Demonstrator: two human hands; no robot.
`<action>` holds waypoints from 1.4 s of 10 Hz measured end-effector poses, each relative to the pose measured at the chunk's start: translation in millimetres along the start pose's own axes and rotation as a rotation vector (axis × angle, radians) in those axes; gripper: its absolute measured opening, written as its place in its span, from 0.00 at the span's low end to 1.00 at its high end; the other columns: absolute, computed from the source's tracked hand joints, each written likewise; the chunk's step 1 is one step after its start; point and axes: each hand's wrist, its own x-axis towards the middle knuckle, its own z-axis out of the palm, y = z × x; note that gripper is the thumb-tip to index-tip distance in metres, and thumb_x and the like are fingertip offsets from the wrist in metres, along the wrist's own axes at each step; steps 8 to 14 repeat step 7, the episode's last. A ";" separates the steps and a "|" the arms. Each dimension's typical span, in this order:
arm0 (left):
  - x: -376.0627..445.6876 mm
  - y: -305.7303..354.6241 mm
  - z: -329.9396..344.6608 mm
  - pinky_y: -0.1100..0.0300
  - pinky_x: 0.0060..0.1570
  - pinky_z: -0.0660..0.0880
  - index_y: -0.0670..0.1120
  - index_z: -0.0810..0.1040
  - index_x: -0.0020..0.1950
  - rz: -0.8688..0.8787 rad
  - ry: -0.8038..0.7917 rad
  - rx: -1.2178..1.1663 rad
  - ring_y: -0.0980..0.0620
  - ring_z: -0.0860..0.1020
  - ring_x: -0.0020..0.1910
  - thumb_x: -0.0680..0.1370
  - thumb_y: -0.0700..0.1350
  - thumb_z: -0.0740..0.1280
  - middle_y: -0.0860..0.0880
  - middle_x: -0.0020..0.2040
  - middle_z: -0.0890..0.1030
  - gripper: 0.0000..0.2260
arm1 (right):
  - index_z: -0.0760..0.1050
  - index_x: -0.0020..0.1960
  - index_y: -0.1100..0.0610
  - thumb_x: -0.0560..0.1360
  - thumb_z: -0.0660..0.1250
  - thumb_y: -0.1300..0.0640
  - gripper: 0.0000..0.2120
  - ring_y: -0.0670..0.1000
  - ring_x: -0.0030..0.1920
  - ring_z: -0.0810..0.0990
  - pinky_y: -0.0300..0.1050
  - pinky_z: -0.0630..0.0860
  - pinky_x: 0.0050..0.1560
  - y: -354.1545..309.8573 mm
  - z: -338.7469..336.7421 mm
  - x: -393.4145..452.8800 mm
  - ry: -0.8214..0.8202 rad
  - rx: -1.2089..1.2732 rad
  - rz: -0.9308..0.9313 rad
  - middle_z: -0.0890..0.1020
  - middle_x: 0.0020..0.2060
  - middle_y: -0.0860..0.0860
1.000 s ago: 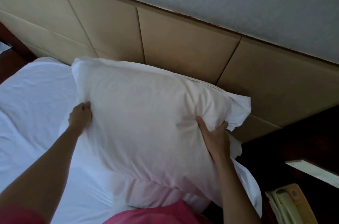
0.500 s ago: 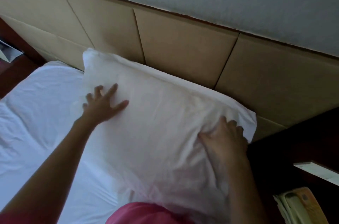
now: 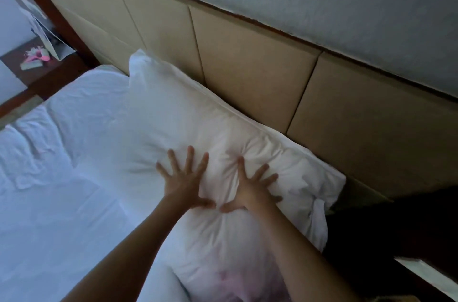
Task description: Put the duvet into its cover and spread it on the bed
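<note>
A white pillow (image 3: 173, 128) lies flat on the bed (image 3: 62, 202) with its long edge against the tan padded headboard (image 3: 247, 59). My left hand (image 3: 184, 181) and my right hand (image 3: 250, 186) press down side by side on the pillow's middle, fingers spread and straight, thumbs nearly touching. The fabric dents and wrinkles around both palms. The white sheet covers the mattress to the left. No duvet or cover is in view.
A dark wooden bedside table (image 3: 37, 71) at the far left holds a pink item (image 3: 37, 56) and a leaning card (image 3: 47, 34). Dark furniture (image 3: 396, 227) stands to the right of the bed, with a pale ledge (image 3: 426, 277) at the lower right.
The pillow went from held upright by its two sides to lying flat by the headboard. Both hands let go of its edges and moved to its middle, pressing with spread fingers.
</note>
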 end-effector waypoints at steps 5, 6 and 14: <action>-49.0 30.7 28.0 0.35 0.74 0.48 0.56 0.44 0.80 0.019 0.028 -0.048 0.33 0.43 0.78 0.77 0.66 0.59 0.52 0.81 0.45 0.39 | 0.48 0.78 0.38 0.68 0.71 0.33 0.47 0.64 0.78 0.44 0.71 0.52 0.71 54.1 27.7 -6.2 0.177 0.047 -0.177 0.46 0.79 0.55; -87.7 34.3 35.8 0.41 0.71 0.61 0.54 0.55 0.79 0.054 -0.004 -0.127 0.38 0.55 0.76 0.78 0.61 0.61 0.51 0.79 0.57 0.32 | 0.58 0.77 0.47 0.73 0.69 0.38 0.38 0.58 0.75 0.60 0.56 0.64 0.71 69.4 27.6 -37.1 0.161 -0.040 -0.232 0.61 0.75 0.54; -118.3 29.0 34.4 0.47 0.67 0.69 0.51 0.69 0.73 0.116 -0.093 -0.237 0.43 0.68 0.70 0.79 0.55 0.64 0.48 0.72 0.70 0.23 | 0.70 0.70 0.53 0.76 0.66 0.41 0.27 0.56 0.68 0.71 0.48 0.71 0.64 87.1 15.5 -79.8 0.073 -0.097 -0.250 0.73 0.67 0.53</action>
